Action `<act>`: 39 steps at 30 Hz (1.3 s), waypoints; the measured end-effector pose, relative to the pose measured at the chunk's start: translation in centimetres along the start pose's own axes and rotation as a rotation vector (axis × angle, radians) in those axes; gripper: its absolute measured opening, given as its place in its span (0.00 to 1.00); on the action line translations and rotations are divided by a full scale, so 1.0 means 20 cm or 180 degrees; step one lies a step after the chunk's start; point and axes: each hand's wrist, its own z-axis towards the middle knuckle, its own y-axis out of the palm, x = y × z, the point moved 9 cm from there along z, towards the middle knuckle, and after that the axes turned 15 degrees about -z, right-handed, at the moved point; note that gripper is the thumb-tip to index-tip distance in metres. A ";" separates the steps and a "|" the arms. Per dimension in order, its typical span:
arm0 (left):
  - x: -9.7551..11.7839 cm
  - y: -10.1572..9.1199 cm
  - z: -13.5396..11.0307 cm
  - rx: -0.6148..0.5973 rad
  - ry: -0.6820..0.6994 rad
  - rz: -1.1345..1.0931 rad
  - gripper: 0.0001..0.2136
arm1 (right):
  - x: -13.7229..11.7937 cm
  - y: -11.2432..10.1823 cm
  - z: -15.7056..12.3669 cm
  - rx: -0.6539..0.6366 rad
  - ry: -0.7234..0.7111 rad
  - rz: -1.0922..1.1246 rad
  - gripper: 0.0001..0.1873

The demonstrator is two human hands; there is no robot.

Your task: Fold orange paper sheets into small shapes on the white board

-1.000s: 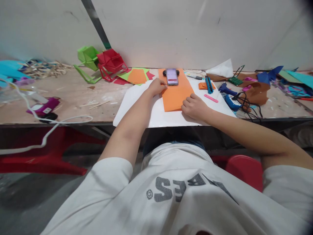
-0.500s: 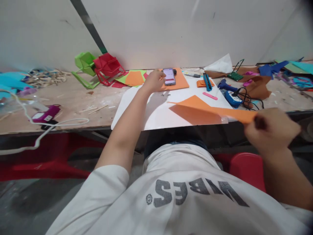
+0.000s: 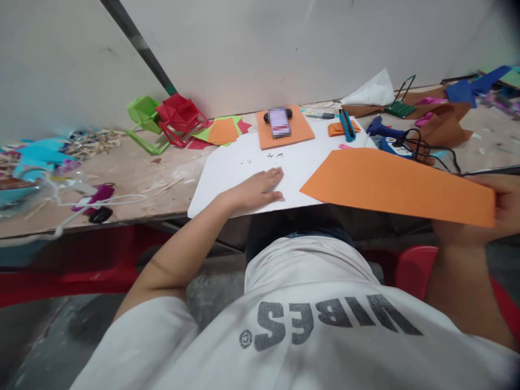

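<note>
My left hand lies flat on the white board, palm down and fingers stretched, with nothing in it. At the far right my right hand is closed on the end of a long sheet of orange paper; the sheet partly hides its fingers. The paper's pointed left end reaches over the board's right part. Behind it, a pink strip is mostly covered. Farther back, a phone rests on an orange pad.
A blue utility knife lies beside folded orange paper. To the right are a blue glue gun and a blue device with black cables. Red and green folded-paper models stand at the back left, near wood scraps.
My left hand has come back from beside the phone onto the board's near part. My right hand has moved right, and the orange paper has turned its broad face into view.
</note>
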 end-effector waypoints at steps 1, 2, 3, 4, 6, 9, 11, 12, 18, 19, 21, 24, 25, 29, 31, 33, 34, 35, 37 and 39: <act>-0.07 -0.05 0.01 0.0198 -0.0386 0.0120 0.45 | -0.06 -0.01 -0.02 0.0178 -0.0227 0.0336 0.39; -0.13 -0.12 0.00 0.0511 -0.0825 0.0269 0.46 | -0.12 -0.03 -0.04 0.0312 -0.0454 0.0602 0.34; -0.17 -0.20 -0.03 0.0909 -0.1207 0.0424 0.46 | -0.16 -0.05 -0.07 0.0419 -0.0654 0.0814 0.29; -0.19 -0.26 -0.06 0.1320 -0.1447 0.0536 0.43 | -0.18 -0.06 -0.09 0.0432 -0.0801 0.0924 0.25; -0.14 -0.31 -0.09 0.1785 -0.1259 0.0442 0.37 | -0.20 -0.07 -0.13 0.0463 -0.0927 0.0978 0.24; 0.03 -0.13 -0.04 0.0786 -0.0010 -0.0191 0.35 | -0.17 -0.06 -0.15 0.0341 -0.0849 0.0843 0.25; 0.04 -0.04 -0.04 0.0112 0.0086 -0.0221 0.39 | -0.15 -0.05 -0.15 0.0253 -0.0703 0.0746 0.27; -0.02 -0.07 -0.04 0.0171 -0.0299 -0.0071 0.42 | -0.13 -0.05 -0.15 0.0237 -0.0623 0.0718 0.27; -0.25 -0.47 -0.40 0.2730 -0.1949 0.0532 0.36 | -0.14 -0.02 -0.18 0.0141 -0.0493 0.0951 0.24; -0.22 -0.44 -0.42 0.2784 -0.1706 0.0317 0.34 | -0.15 -0.02 -0.18 0.0114 -0.0489 0.1034 0.23; -0.10 -0.31 -0.42 0.2679 -0.0923 -0.0010 0.31 | -0.15 0.00 -0.20 0.0043 -0.0403 0.1148 0.22; 0.21 0.01 -0.32 0.1928 0.0455 0.0106 0.33 | -0.14 0.04 -0.23 -0.0065 -0.0278 0.1205 0.22; 0.30 0.10 -0.29 0.1739 0.0716 0.0205 0.35 | -0.14 0.05 -0.23 -0.0095 -0.0287 0.1220 0.23; 0.47 0.26 -0.18 0.1660 0.1052 0.0369 0.27 | -0.15 0.06 -0.23 -0.0307 -0.0374 0.1307 0.26; 0.49 0.26 -0.14 0.1722 0.1042 0.0366 0.24 | -0.15 0.06 -0.22 -0.0585 -0.0310 0.1317 0.27; 0.49 0.24 -0.12 0.1768 0.0971 0.0365 0.21 | -0.15 0.06 -0.21 -0.0881 -0.0151 0.1261 0.30; 0.48 0.23 -0.11 0.1798 0.0916 0.0369 0.19 | -0.14 0.06 -0.20 -0.0982 -0.0071 0.1204 0.32; 0.48 0.22 -0.11 0.1835 0.0860 0.0376 0.18 | -0.13 0.05 -0.20 -0.1035 -0.0006 0.1145 0.34; 0.48 0.22 -0.12 0.1894 0.0823 0.0393 0.17 | -0.12 0.04 -0.19 -0.1075 0.0048 0.1093 0.35; 0.50 0.23 -0.12 0.1880 0.0931 0.0424 0.17 | -0.12 0.03 -0.19 -0.0984 -0.0008 0.1146 0.32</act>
